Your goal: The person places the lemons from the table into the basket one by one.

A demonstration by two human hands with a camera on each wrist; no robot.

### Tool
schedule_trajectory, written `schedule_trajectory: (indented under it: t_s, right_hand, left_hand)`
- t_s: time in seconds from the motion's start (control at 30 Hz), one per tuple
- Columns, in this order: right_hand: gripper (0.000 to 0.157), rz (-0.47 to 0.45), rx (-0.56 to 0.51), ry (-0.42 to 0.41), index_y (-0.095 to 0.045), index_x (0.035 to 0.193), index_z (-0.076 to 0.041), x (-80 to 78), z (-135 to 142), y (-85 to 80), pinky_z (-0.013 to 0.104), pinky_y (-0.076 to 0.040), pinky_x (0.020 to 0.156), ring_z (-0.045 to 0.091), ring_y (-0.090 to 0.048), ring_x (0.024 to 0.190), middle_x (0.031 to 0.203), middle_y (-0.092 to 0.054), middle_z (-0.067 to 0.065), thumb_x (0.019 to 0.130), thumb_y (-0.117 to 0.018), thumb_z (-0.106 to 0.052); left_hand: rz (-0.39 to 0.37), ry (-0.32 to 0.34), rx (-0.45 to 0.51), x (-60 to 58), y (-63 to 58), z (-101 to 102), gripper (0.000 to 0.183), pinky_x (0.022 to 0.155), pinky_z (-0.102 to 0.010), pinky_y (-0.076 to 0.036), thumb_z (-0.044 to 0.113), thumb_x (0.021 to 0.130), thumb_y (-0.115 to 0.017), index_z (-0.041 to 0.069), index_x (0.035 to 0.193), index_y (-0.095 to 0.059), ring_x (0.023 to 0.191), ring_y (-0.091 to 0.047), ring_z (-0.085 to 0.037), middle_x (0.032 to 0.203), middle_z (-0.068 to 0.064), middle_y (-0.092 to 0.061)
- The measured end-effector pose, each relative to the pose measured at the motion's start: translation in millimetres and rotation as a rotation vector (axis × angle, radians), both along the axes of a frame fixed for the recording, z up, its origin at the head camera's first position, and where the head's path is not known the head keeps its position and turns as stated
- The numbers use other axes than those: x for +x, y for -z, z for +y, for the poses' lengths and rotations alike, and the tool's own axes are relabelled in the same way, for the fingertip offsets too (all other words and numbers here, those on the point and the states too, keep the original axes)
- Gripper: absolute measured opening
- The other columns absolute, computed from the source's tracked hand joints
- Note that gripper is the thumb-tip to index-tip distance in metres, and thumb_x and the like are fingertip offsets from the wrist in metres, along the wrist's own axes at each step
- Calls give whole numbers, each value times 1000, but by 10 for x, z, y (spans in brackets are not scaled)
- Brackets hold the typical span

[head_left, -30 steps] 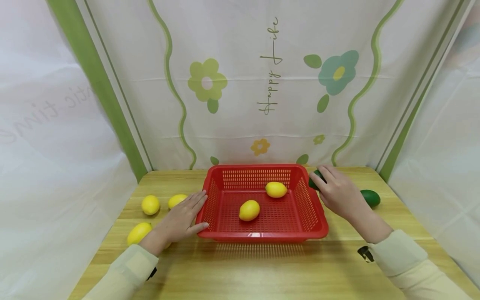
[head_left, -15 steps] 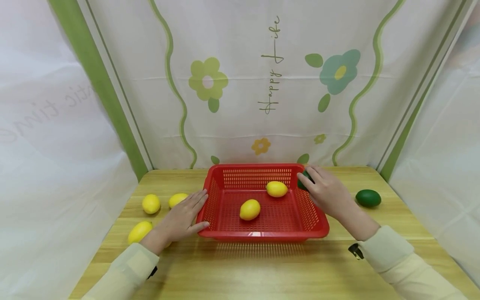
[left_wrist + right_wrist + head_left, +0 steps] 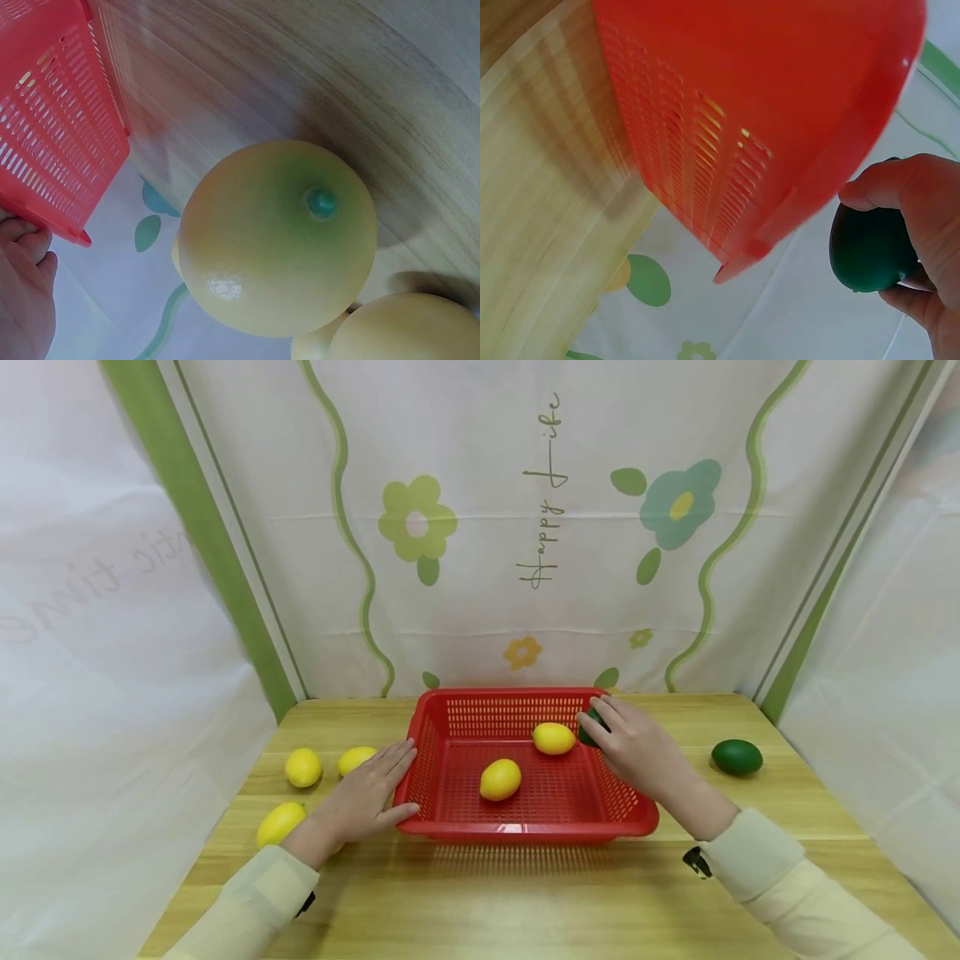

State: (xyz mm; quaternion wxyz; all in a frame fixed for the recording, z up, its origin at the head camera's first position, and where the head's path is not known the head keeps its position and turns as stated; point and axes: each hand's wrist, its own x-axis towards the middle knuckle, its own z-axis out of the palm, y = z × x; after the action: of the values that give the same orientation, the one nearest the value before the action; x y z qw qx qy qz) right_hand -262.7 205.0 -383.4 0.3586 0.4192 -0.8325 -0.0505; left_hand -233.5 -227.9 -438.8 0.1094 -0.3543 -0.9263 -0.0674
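Observation:
My right hand (image 3: 633, 745) holds a dark green oval fruit (image 3: 592, 727) over the right side of the red plastic basket (image 3: 525, 835). Thumb and fingers grip that green fruit (image 3: 871, 251) in the right wrist view, above the basket's rim. Inside the basket lie two yellow lemons, one at the back (image 3: 553, 738) and another lemon (image 3: 500, 780) nearer the middle. My left hand (image 3: 363, 800) rests on the basket's left rim, its fingers extended. The left wrist view shows only part of that hand (image 3: 26, 292) at the rim.
Left of the basket, several lemons lie on the wooden table (image 3: 517, 902), including one lemon (image 3: 303, 767) and a nearer lemon (image 3: 281, 824). A second dark green fruit (image 3: 737, 757) lies to the right. A printed curtain (image 3: 480, 568) hangs behind.
My right hand has moved left with the green fruit, from outside the basket's right rim to over its inside. My left hand stays on the rim.

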Motion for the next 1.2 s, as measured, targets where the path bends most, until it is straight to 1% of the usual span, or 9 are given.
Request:
schedule_trajectory:
  t_s: [0.13, 0.33, 0.6, 0.93, 1.2]
  right_hand:
    - [47, -20, 9, 6, -65, 115, 2, 1, -50, 14, 50, -52, 87, 42, -61, 104, 113, -63, 28, 71, -81, -2]
    - [49, -61, 38, 25, -65, 119, 0, 11, -98, 45, 50, -53, 87, 41, -60, 107, 117, -62, 27, 72, -81, -4]
    - [49, -115, 66, 43, -64, 120, -2, -8, -144, 108, 48, -53, 88, 40, -60, 110, 120, -61, 26, 74, -81, -7]
    - [48, -136, 76, 23, -64, 118, -3, -35, -214, 222, 46, -53, 88, 38, -61, 108, 119, -61, 25, 74, -83, -8]
    - [53, -172, 100, 44, -62, 121, -4, -41, -259, 284, 47, -51, 91, 39, -59, 110, 122, -60, 24, 74, -84, -12]
  left_hand:
    - [-4, -3, 2, 4, 2, -1, 80, 115, -45, -22, 49, 95, -55, -5, 149, -31, 142, -26, -32, 156, -18, -26]
    - [7, 4, 0, 2, 12, -4, 81, 115, -45, -22, 52, 95, -51, -5, 148, -32, 143, -26, -31, 156, -18, -27]
    - [0, 3, 11, 5, 10, -7, 80, 115, -46, -22, 49, 95, -55, -5, 148, -31, 142, -26, -32, 156, -18, -27]
    - [21, 15, 22, -3, 24, -1, 79, 115, -45, -23, 49, 95, -55, -6, 147, -33, 142, -28, -32, 154, -20, -30]
    - [21, 16, 17, -5, 21, -1, 79, 115, -45, -23, 48, 94, -56, -6, 147, -33, 142, -28, -32, 154, -20, -30]
